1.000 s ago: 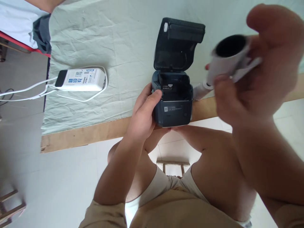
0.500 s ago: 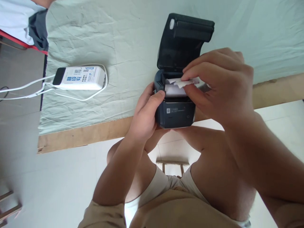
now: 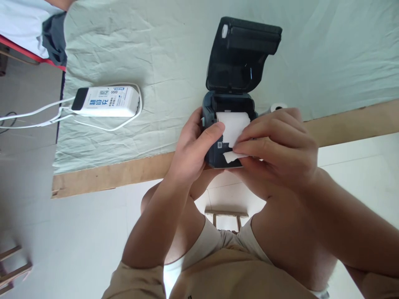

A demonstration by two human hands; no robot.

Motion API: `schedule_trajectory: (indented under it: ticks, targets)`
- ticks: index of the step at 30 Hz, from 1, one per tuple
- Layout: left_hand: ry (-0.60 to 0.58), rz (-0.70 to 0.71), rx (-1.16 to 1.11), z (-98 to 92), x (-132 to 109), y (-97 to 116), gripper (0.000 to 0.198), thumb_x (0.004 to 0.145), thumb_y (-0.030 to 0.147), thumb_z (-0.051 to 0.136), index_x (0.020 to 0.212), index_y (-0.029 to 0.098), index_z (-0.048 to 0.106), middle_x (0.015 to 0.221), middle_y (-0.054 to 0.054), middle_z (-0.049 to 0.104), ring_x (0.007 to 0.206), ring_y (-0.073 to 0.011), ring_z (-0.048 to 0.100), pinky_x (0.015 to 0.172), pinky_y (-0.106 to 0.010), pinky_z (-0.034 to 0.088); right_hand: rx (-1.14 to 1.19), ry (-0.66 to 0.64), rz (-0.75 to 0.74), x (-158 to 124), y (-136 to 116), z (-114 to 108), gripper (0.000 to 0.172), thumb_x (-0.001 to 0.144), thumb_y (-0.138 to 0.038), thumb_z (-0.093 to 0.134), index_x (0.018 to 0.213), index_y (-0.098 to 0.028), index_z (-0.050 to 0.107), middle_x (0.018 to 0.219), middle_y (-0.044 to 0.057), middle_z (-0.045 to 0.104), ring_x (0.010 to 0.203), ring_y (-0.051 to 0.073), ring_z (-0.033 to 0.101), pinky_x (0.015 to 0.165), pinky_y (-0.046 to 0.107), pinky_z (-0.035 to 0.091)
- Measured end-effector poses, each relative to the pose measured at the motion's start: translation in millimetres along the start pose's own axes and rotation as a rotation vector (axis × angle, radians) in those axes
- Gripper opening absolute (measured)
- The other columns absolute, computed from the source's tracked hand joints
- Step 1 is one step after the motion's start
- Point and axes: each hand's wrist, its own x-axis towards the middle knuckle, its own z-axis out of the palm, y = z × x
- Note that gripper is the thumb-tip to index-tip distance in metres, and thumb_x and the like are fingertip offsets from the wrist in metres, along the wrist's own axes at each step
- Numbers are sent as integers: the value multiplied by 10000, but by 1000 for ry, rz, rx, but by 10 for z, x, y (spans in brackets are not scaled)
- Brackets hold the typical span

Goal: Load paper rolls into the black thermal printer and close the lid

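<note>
A dark portable receipt printer (image 3: 215, 155) sits at the table edge with its lid (image 3: 240, 54) raised. My left hand (image 3: 195, 143) wraps around its left side, thumb resting by the paper. White paper (image 3: 233, 124) from inside the printer lies over its front, the lower edge jagged. My right hand (image 3: 277, 145) is closed in a pinch on a torn strip of paper (image 3: 232, 156) in front of the printer. Whether the strip is fully separate from the other paper I cannot tell. Behind my right hand, a white paper roll (image 3: 278, 107) is partly hidden.
A white power strip (image 3: 107, 101) with white cables lies at the left on the green tablecloth (image 3: 168, 54). The table's wooden edge (image 3: 140, 170) runs in front of me. Part of another person in white clothing (image 3: 21, 20) shows at the upper left.
My right hand has moved down and toward me, bringing the paper from inside the printer over its front. The roll behind the hand has come into view.
</note>
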Motion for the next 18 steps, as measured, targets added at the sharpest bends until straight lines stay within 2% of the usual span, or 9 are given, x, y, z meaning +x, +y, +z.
schedule_trajectory:
  ticks: [4,9,11,12,14,15,17,18]
  targets:
    - [-14,-9,24,-21,1,1,176,919,336,717,1045,223,673,1055,-40,741,995,-219,737,752,-291,613,-10,37,-41,-19,-35,31,175,827,-161,701,844,-299,594,832,-78,769,747,164,708,684,372,461]
    - [-8,6,108,-53,2,-14,265,825,248,812,1052,245,676,982,-9,725,915,-196,716,753,-291,602,38,-9,-30,-40,-29,20,100,923,-394,662,891,-309,620,860,-40,776,819,207,738,727,403,512]
    - [-4,4,137,-60,6,-16,317,814,280,826,1091,254,675,973,-13,731,889,-212,718,714,-307,597,51,64,13,-22,28,-15,46,926,-353,621,941,-313,640,861,-13,762,815,221,734,745,421,538]
    - [-10,7,145,-63,8,-15,348,805,294,835,1112,255,674,990,-21,737,904,-227,722,712,-317,597,30,126,48,-3,68,-37,74,916,-311,612,978,-314,651,879,2,756,841,232,732,771,434,554]
    - [-24,17,158,-69,13,-9,403,784,288,847,1149,254,677,1030,-35,746,960,-253,727,746,-336,603,-47,198,145,51,158,-86,237,896,-279,599,1120,-319,662,1045,42,752,1043,276,726,876,483,579]
    - [-34,21,163,-73,14,-6,421,774,271,849,1158,252,679,1042,-39,746,982,-261,726,769,-343,606,-83,185,194,83,201,-109,335,899,-301,588,1229,-331,640,1189,54,728,1182,299,693,944,513,576]
    - [-43,21,166,-78,15,1,430,762,237,842,1160,248,681,1039,-37,743,986,-259,723,786,-346,609,-107,60,281,139,266,-145,518,937,-379,550,1451,-392,494,1481,43,588,1423,317,571,1082,558,538]
    - [-44,19,162,-80,15,3,424,759,222,837,1152,247,683,1028,-33,739,969,-250,721,783,-342,611,-91,0,314,156,285,-155,569,963,-413,528,1517,-435,399,1573,26,501,1477,307,533,1134,558,516]
